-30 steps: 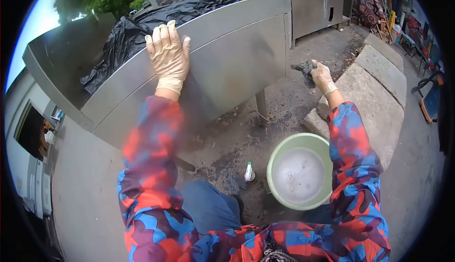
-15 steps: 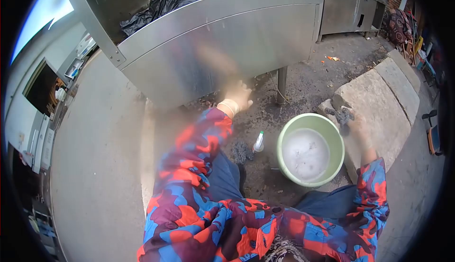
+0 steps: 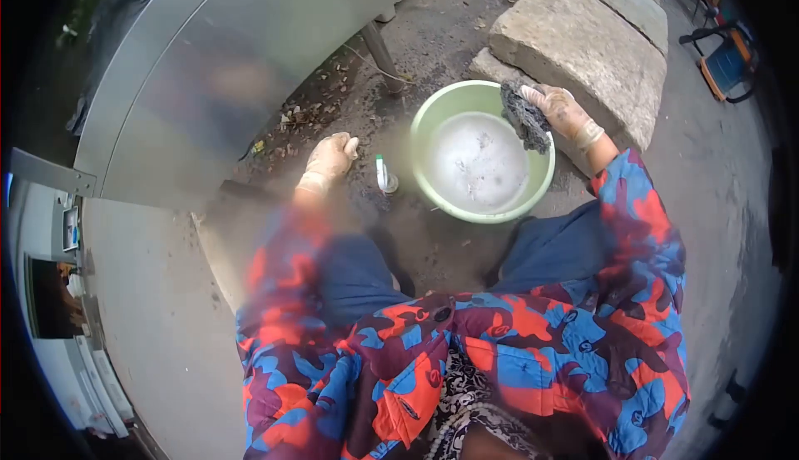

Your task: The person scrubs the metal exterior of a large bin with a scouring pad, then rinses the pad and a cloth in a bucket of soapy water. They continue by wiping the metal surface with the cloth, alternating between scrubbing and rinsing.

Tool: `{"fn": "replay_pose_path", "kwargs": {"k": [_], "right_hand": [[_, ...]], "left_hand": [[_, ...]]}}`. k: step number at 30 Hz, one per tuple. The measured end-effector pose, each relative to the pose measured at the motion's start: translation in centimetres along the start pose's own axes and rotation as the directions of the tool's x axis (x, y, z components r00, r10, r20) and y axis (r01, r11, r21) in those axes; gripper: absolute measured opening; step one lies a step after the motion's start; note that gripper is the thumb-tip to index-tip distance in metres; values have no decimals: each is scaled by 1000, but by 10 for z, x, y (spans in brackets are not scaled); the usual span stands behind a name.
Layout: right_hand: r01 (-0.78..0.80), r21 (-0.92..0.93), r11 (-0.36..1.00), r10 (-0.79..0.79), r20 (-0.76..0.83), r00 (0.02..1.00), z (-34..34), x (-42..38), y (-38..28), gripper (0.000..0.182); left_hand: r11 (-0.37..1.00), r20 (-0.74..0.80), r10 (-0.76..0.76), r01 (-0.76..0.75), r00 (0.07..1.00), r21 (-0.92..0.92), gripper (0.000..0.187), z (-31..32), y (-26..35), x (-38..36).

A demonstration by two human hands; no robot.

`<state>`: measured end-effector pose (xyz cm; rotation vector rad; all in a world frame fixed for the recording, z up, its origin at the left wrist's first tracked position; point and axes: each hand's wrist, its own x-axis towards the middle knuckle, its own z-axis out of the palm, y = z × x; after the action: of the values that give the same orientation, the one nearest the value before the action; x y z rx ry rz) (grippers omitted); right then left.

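A green basin [image 3: 422,179] of white, sudsy water stands on the ground between my knees and the stone slabs. My right hand [image 3: 563,114], in a pale glove, grips a dark grey scrubbing pad [image 3: 525,117] over the basin's right rim. My left hand [image 3: 331,159], gloved too, is curled closed to the left of the basin, near the steel panel; no object shows in it. Between that hand and the basin a small white bottle with a green tip [image 3: 384,175] stands on the ground.
A large steel panel [image 3: 225,77] with a metal leg [image 3: 380,56] rises at the upper left. Thick stone slabs [image 3: 583,35] lie at the upper right. Beyond them stands a blue and orange folding object [image 3: 728,64]. Dry leaves lie under the panel.
The view has swung toward the right. My right hand has brought the pad from beside the slab to over the basin's rim. My left hand's fingers, spread before, are now curled.
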<state>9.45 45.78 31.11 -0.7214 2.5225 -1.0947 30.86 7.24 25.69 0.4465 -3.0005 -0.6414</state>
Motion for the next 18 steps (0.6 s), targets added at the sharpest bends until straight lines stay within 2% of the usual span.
{"fn": "replay_pose_path", "kwargs": {"k": [1,2,3,4,6,7,8,9,10,11,12,13,14,15,16,17,18], "right_hand": [[-49,24,998,49,15,999,3,2,7,43],[-115,86,990,109,69,992,3,-2,14,43],[-171,148,974,153,127,980,2,-6,9,43],[-173,111,979,159,128,979,-4,-22,-14,42],[-116,192,975,80,187,979,11,-8,29,35],[-131,187,974,95,186,978,16,-5,46,35],[64,97,993,-81,187,979,21,-3,61,28],[262,11,965,-259,208,943,31,3,77,21],[339,-123,933,-296,275,915,38,12,88,19],[429,-375,822,-284,382,879,57,28,110,18],[573,-641,511,-269,514,814,84,58,146,17],[655,-754,54,-279,618,735,129,96,210,16],[415,-790,452,-28,452,891,127,75,174,17],[-99,-589,802,263,199,944,124,53,137,18],[-474,-313,823,485,-48,873,120,30,93,20],[-288,-505,814,371,70,926,127,27,104,26],[-284,-509,813,371,77,925,139,22,108,26]], "left_hand": [[982,61,-149,155,987,-106,39,-2,12,-4],[993,16,-110,110,994,-29,43,4,11,-3],[985,79,-164,167,983,-39,44,-2,24,-7],[995,-2,-86,86,996,56,45,5,20,-7],[997,14,-73,73,997,5,46,9,21,-7],[996,9,-73,74,997,-44,46,12,20,-6],[988,65,-80,88,995,-129,45,9,23,-6],[985,23,-31,35,999,-166,42,13,23,-6],[979,-23,13,-17,1000,-202,40,16,23,-6],[978,-18,3,-6,1000,-207,40,17,27,-5],[981,-18,62,-64,998,-181,36,15,32,-4],[981,-17,121,-122,993,-154,33,13,35,-3],[981,-16,112,-113,994,-155,33,13,37,-2],[987,9,136,-135,991,-85,30,13,39,-2],[987,33,160,-160,986,-17,28,13,41,-1],[987,45,157,-158,987,23,26,11,46,-1],[988,46,150,-151,988,20,26,11,47,-1]]}}
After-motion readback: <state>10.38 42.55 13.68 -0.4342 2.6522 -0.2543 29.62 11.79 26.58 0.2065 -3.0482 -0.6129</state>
